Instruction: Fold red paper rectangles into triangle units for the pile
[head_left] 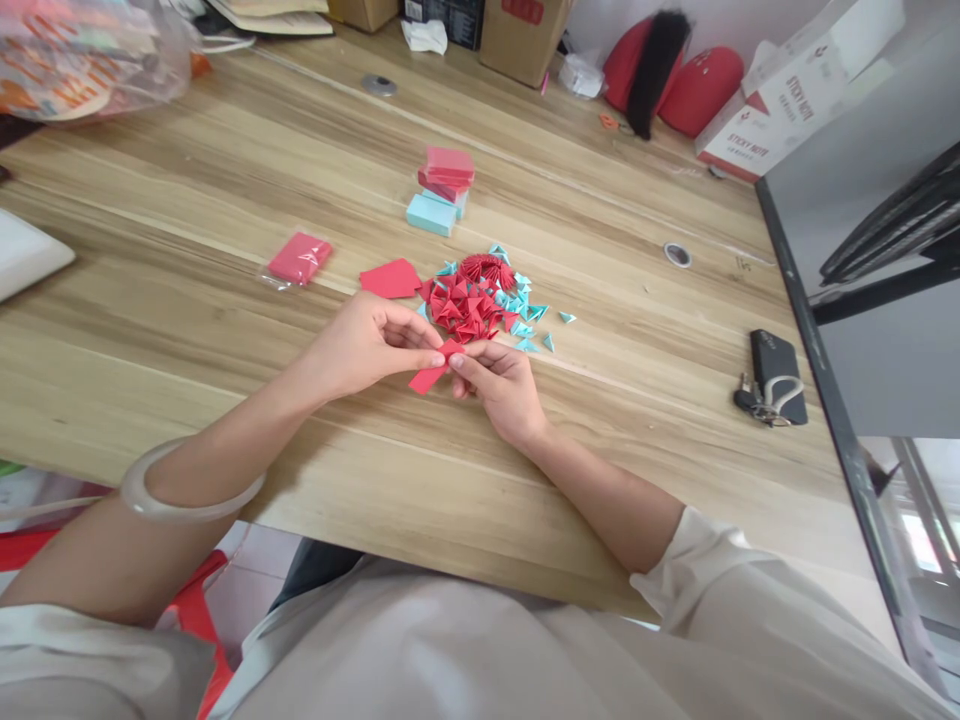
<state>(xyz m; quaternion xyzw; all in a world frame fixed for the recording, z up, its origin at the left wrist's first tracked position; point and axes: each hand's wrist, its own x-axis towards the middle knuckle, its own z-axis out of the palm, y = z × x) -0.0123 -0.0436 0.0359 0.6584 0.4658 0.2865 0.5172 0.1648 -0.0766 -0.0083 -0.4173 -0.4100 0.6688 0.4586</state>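
Observation:
A narrow strip of red paper (429, 379) is pinched between my two hands near the front of the wooden table. My left hand (379, 345) grips it from the left with thumb and fingers. On the right, my right hand (498, 383) holds the strip's other end between thumb and forefinger. Just beyond my fingers lies a pile of folded red paper pieces (466, 308), with folded light blue pieces (534, 312) around its right side. Flat red paper (389, 279) rests left of the pile.
Stacked red packs (450, 162) and a light blue pack (431, 215) sit behind the pile. A wrapped red pack (300, 258) lies left. A black phone-like object (776, 365) with keys is at right. Boxes (523, 38) line the back; a plastic bag (97, 55) is back left.

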